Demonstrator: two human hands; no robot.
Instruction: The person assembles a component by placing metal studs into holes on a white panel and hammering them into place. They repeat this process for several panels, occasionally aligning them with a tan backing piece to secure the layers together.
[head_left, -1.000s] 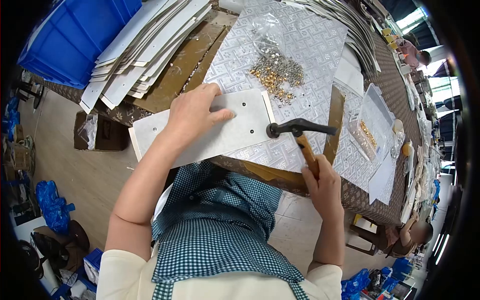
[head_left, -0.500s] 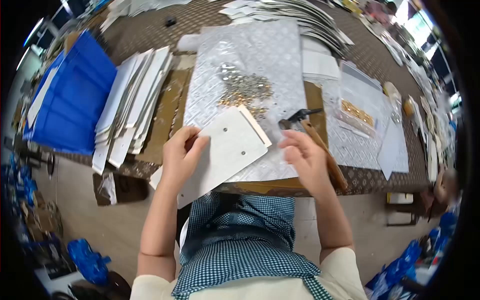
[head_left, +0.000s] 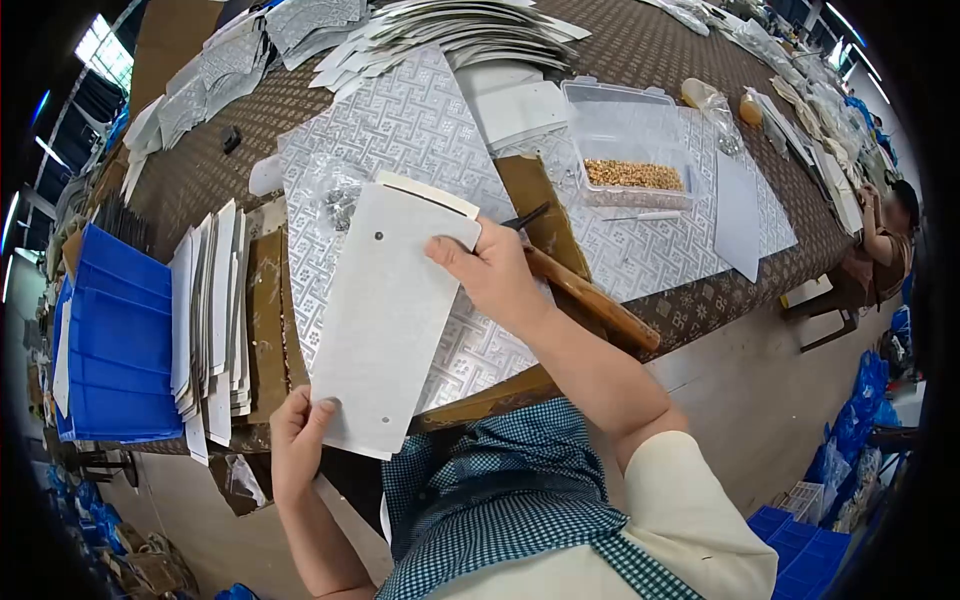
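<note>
A long pale board [head_left: 385, 310] with small metal rivets is held tilted in front of me, a cream layer showing behind its top edge. My left hand [head_left: 296, 440] pinches its lower left corner. At the upper right corner, my right hand [head_left: 495, 275] grips it, thumb on the front and fingers behind. Just beyond that hand lies a hammer [head_left: 595, 300] with a wooden handle, its head partly hidden. Loose silvery metal pieces [head_left: 340, 200] show past the board's upper left edge, beside clear plastic; the board hides part of the patterned sheet [head_left: 430, 130] below.
On the left stand a blue crate [head_left: 125, 350] and a row of upright boards [head_left: 210, 310]. A clear box [head_left: 630, 140] of gold-coloured pieces sits at right. Stacked sheets [head_left: 450, 35] lie at the back. Another person [head_left: 885, 240] sits at the far right.
My right hand, earlier apart from the board near the hammer, now grips its upper right corner. The board has turned more upright, and my left hand is lower on it. The view has swung right.
</note>
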